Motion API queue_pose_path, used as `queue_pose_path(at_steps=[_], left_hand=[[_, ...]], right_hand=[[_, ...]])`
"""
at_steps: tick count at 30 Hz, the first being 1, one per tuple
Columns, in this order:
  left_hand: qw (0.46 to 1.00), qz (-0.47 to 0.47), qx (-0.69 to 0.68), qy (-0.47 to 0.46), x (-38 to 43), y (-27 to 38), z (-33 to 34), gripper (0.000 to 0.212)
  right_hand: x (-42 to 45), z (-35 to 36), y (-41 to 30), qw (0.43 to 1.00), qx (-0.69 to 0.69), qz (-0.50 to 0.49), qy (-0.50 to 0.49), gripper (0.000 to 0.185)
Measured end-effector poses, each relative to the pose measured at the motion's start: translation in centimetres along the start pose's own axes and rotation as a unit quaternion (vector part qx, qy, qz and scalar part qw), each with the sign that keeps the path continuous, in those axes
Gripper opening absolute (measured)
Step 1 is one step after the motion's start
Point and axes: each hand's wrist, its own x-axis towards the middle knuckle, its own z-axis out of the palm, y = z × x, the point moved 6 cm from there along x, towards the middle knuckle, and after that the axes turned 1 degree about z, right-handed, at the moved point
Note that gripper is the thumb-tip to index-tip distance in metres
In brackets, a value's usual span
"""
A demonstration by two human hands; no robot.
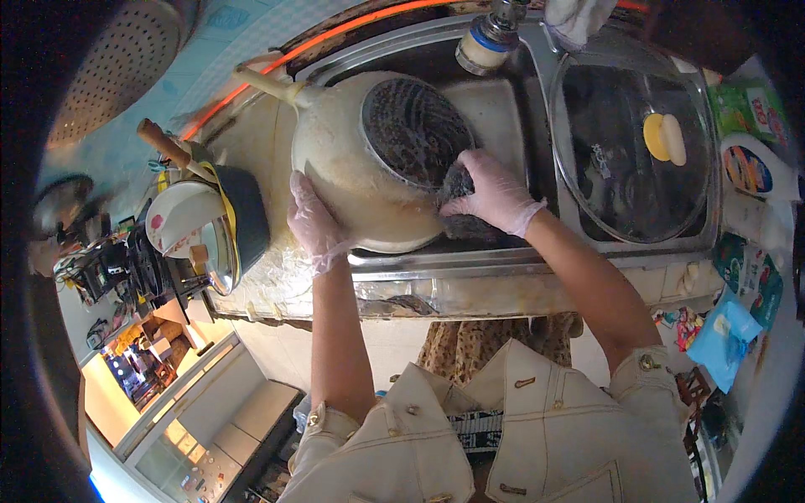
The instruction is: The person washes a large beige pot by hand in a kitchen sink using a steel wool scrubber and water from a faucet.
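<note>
A cream-coloured pan (339, 151) lies bottom up over the left basin of a steel double sink (497, 107), its handle (267, 85) pointing to the upper left. The dark round base (415, 129) of the pan looks wet and streaked. My left hand (314, 217), in a clear thin glove, grips the pan's near left side. In my right hand (494, 195), gloved the same way, is a dark scouring pad (459, 188), pressed against the pan near the edge of its base. Fingertips of the right hand are partly hidden by the pad.
A faucet (487, 47) hangs over the sink's back edge. Across the right basin rests a glass lid (629, 144), with a yellow-and-cream sponge (663, 138) on it. Bowls and a wooden-handled utensil (163, 141) fill a dark tub (248, 214) at left. A white bottle (755, 166) stands right.
</note>
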Motion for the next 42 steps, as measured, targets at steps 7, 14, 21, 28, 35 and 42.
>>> queue_pose_path(at_steps=[7,14,21,28,35,42], left_hand=[[0.997,-0.056,0.042,0.036,2.1,-0.1,0.4,0.061],[0.992,-0.071,0.089,0.058,2.5,-0.8,0.0,0.059],[0.996,-0.061,0.039,0.054,2.3,-0.7,0.3,0.058],[0.993,-0.055,0.076,0.068,2.0,-0.3,0.0,0.061],[0.993,-0.055,0.101,0.035,2.4,-0.9,0.1,0.061],[0.993,-0.028,0.073,0.085,2.5,-1.0,0.1,0.059]], right_hand=[[2.0,-1.1,-3.9,0.977,0.036,-0.160,0.135,0.050],[4.4,-0.8,-7.3,0.970,0.057,-0.140,0.191,0.048],[1.2,-0.8,-6.0,0.971,0.047,-0.111,0.206,0.033],[-0.4,0.2,-5.7,0.960,-0.010,-0.159,0.232,0.023],[2.0,-0.3,-10.2,0.936,-0.166,-0.158,0.268,0.021],[-1.0,1.0,-6.5,0.941,-0.179,-0.143,0.250,0.016]])
